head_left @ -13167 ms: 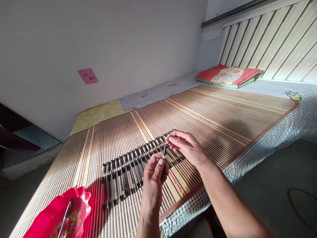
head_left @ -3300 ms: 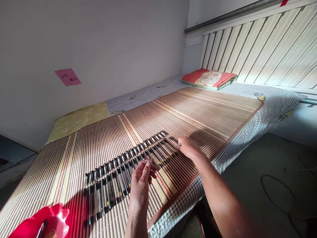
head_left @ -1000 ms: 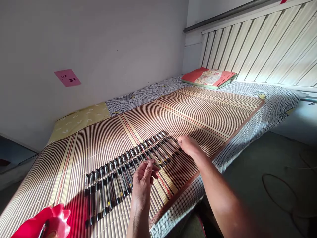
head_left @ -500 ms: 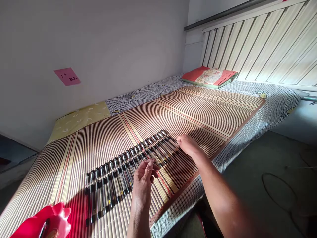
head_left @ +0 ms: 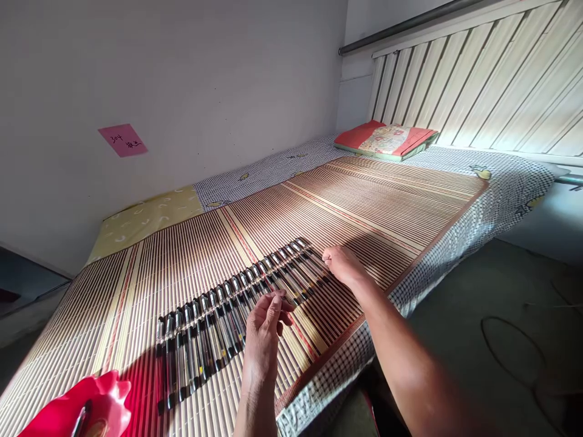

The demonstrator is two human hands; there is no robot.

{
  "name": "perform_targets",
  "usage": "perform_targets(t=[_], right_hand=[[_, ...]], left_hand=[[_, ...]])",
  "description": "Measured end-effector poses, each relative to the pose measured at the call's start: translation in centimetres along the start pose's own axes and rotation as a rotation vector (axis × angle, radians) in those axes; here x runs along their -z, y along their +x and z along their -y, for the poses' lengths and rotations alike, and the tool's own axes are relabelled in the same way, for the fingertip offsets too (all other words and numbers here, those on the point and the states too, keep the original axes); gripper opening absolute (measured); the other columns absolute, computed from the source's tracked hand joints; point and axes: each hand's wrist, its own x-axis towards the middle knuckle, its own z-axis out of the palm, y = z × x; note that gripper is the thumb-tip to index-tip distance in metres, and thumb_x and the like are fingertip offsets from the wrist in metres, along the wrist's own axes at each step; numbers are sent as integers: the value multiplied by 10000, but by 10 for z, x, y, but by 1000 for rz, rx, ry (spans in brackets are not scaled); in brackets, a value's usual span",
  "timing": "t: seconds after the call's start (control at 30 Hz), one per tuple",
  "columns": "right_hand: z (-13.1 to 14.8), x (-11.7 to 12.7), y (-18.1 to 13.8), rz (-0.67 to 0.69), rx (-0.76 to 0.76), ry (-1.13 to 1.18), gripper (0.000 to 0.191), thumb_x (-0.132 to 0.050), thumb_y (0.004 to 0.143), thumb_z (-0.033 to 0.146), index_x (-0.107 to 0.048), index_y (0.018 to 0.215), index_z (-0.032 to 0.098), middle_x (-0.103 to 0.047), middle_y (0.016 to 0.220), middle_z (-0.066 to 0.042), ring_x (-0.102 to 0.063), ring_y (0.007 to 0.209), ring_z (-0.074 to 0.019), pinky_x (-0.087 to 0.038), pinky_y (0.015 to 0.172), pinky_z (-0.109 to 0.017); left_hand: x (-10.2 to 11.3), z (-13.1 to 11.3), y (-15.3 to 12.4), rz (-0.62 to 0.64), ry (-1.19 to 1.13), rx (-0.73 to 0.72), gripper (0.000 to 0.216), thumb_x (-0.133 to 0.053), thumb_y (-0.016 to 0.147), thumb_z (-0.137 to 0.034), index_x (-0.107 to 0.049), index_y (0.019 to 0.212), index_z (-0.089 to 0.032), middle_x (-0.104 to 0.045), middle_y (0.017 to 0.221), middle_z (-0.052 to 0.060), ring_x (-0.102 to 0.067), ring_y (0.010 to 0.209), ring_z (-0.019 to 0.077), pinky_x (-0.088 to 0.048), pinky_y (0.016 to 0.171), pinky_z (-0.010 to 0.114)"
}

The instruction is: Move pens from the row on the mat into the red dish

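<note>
A long row of clear-barrelled pens (head_left: 211, 343) with black caps and silver clips lies side by side on the striped mat (head_left: 359, 200). Over the near side of this row hovers my left hand (head_left: 264, 318), its fingers loosely curled and apart, with nothing visible in it. My right hand (head_left: 344, 265) is at the row's right end, fingers curled tightly together. Whatever its fingertips may pinch is hidden. At the lower left a red scalloped bowl (head_left: 107, 391) holds at least one pen (head_left: 82, 419).
The mat covers a bed with a checked sheet (head_left: 255, 176). A folded red and floral cloth item (head_left: 387, 139) lies by the white slatted headboard (head_left: 478, 85). A pink note (head_left: 122, 140) is stuck to the wall. A dark cable (head_left: 514, 321) lies on the floor at right.
My right hand has shifted very slightly left toward the pens at the row's right end. The left hand stays in the same pose.
</note>
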Motion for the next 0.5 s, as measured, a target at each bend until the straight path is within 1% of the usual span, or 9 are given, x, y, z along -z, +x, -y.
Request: perform_targets(t=[0.1,0.2,0.37,0.5], right_hand=[[1,-1,0,8,-5,15,261,-507,882,4,-613,713,174,-608,754,-20,-469,655,-130,-237,594,-284],[0,-1,-1,11,-10,30,266,-504,888,-2,-568,706,180,-594,751,-18,-456,646,-128,-225,586,-288],[-2,0,-2,6,-13,26,273,-515,872,-2,-531,676,187,-588,740,-27,-445,636,-133,-215,578,-297],[-6,0,-3,6,-23,11,269,-514,858,12,-544,658,190,-569,705,-19,-417,600,-134,-209,575,-304]], left_hand=[[0,2,1,5,-11,8,498,-767,856,-628,-755,1020,-159,-676,807,32,-538,626,111,-342,570,235],[0,3,2,10,-21,19,502,-768,856,-630,-754,1025,-157,-674,816,29,-541,629,104,-339,576,231],[1,3,2,15,-22,20,501,-762,864,-629,-753,1031,-156,-676,827,29,-542,630,104,-339,576,233],[1,3,2,5,-13,16,507,-769,854,-631,-754,1028,-155,-677,822,28,-543,627,103,-341,572,234]])
